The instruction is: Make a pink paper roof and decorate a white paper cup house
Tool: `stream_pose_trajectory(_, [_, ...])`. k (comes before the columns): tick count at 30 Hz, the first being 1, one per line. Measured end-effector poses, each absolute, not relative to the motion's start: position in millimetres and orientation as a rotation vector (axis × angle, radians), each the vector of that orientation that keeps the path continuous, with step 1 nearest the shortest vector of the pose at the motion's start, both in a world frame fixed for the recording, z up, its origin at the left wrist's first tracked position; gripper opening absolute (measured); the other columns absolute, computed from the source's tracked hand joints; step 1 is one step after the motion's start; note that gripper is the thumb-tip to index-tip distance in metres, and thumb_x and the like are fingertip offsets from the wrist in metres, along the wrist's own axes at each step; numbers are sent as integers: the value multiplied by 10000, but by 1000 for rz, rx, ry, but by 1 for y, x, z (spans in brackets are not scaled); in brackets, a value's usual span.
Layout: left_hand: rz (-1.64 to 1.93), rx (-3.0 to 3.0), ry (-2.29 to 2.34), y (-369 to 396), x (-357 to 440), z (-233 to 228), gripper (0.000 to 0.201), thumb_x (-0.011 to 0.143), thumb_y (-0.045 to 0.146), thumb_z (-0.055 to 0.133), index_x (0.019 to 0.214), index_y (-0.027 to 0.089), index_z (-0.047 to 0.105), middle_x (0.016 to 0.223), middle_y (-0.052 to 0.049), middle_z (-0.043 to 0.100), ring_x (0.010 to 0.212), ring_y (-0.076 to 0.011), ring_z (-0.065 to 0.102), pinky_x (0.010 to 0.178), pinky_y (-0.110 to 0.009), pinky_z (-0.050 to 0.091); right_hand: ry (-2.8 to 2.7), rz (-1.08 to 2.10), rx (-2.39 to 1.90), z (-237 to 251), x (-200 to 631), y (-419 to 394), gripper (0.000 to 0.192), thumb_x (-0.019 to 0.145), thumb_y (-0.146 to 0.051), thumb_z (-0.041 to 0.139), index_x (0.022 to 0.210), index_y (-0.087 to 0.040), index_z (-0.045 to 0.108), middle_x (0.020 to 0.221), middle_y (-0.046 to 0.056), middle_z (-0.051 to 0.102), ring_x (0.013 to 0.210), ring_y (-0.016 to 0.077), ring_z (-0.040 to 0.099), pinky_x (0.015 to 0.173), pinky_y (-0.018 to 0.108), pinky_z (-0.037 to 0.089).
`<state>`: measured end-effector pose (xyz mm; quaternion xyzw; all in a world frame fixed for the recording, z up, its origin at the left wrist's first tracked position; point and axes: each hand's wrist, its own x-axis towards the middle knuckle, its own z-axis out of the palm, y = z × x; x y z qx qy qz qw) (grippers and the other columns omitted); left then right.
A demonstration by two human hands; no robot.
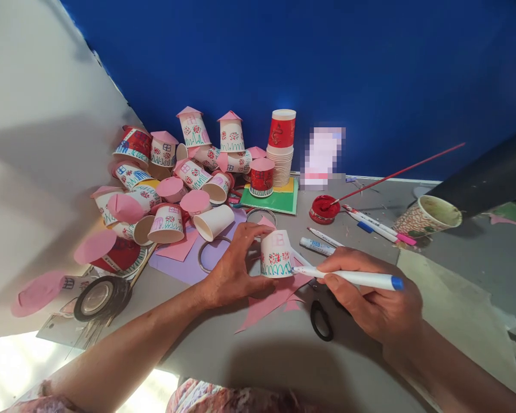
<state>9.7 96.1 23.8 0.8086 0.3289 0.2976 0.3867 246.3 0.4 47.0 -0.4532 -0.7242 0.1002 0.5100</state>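
My left hand [234, 264] grips a white paper cup [276, 253] that is turned upside down. The cup bears a pink window, red dotted flowers and a band of blue-green grass strokes near its rim. In my right hand [376, 295] is a white felt-tip pen [352, 277] with a blue end, its tip at the cup's lower right edge. Pink paper scraps [262, 310] lie under the cup. A black scissor handle [322, 320] shows just below the pen; the rest of the scissors is largely hidden.
Many decorated cups with pink paper roofs [194, 202] are heaped at left. Behind stands a stack of cups [281, 143]. To the right are a red paint pot [324, 209] with a brush [395, 173], several pens [372, 225] and a patterned cup [427, 217]. Tape rolls [97, 298] lie at left.
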Motion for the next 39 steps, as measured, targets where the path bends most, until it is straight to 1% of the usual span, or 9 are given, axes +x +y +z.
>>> stream_pose_trajectory(4, [751,2104,800,96,11,25,776,720,215,894,1372,327,488,1353,-90,515,1293,-317,557,1020,-476,587,-1770,248,-1060,44,244,0,147,928,-131,643,1015,-236,699,834,13,770,704,169,715,677,306,582])
stream_pose_trajectory(8, [754,2120,769,96,11,24,810,700,193,892,1381,332,476,1331,-88,500,1279,-324,551,1016,-503,587,-1789,286,-1019,44,239,2,136,933,-148,635,1014,-230,707,809,22,760,686,179,723,658,313,592])
stream_pose_trajectory(13, [755,2137,762,95,11,23,819,696,195,891,1391,333,480,1330,-94,499,1296,-343,536,1027,-535,578,-1838,254,-992,44,236,3,146,926,-129,627,1007,-217,711,785,20,760,665,174,717,666,307,598])
stream_pose_trajectory(20, [766,2140,777,95,12,23,808,695,241,907,1379,326,486,1328,-100,497,1299,-349,539,1034,-536,568,-1800,257,-1065,42,239,1,140,944,-153,619,1018,-248,691,830,20,768,697,180,724,659,304,586])
stream_pose_trajectory(26, [764,2189,766,94,11,21,814,717,249,893,1400,319,455,1327,-97,472,1294,-324,519,1027,-498,564,-1857,223,-1040,45,238,2,122,942,-148,617,996,-218,701,799,32,767,671,186,729,627,312,591])
stream_pose_trajectory(32, [749,2307,795,94,12,23,798,739,372,880,1412,290,458,1285,-110,476,1251,-331,502,1066,-540,497,-1811,252,-1024,45,235,0,154,944,-144,625,1038,-246,692,832,25,771,686,180,729,636,316,592])
stream_pose_trajectory(35, [741,2334,802,94,13,23,807,743,383,865,1430,281,453,1295,-120,472,1240,-335,507,1048,-536,493,-1844,242,-1009,43,235,2,173,940,-132,625,1046,-246,700,833,24,776,696,180,736,640,310,598])
stream_pose_trajectory(39, [761,2390,800,92,13,24,779,749,375,850,1425,252,484,1283,-130,492,1248,-342,515,1048,-526,466,-1869,229,-1034,42,236,2,130,949,-151,617,1012,-226,703,825,37,777,712,188,745,638,305,596])
